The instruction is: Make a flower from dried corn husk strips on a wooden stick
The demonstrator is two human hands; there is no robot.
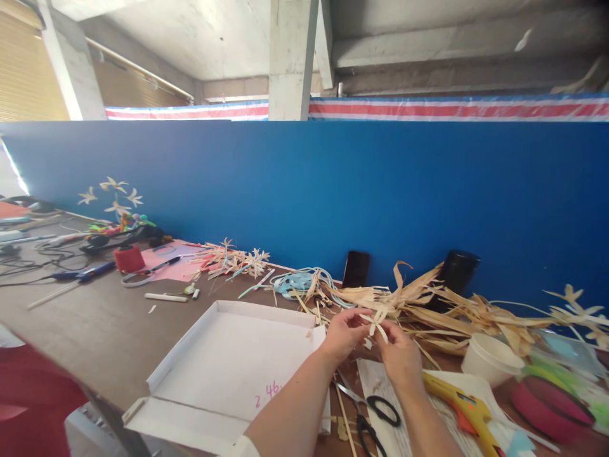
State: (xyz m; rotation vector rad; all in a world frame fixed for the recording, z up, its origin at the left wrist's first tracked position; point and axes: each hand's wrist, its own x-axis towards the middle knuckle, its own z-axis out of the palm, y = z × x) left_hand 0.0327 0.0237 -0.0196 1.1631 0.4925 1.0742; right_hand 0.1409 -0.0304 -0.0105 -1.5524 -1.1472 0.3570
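Between both hands is a small pale flower (377, 322) with narrow petals, made of what looks like dried husk. My left hand (346, 333) pinches it from the left, thumb and forefinger together. From the right, the fingers of my right hand (397, 349) close on its lower part. Just behind lies a heap of dried tan husk strips (428, 304). Below the hands, black-handled scissors (373, 412) rest partly on printed paper. A yellow glue gun (461, 403) lies right of my right forearm. My left forearm crosses an open white cardboard box (242, 349) with pink writing.
A white cup (490, 358) and a dark pink round container (552, 406) stand at right. A phone (356, 269) and black cylinder (457, 276) lean by the blue partition (285, 190). Blue cord (304, 284), more husk flowers (252, 263) and a red spool (129, 259) lie leftward.
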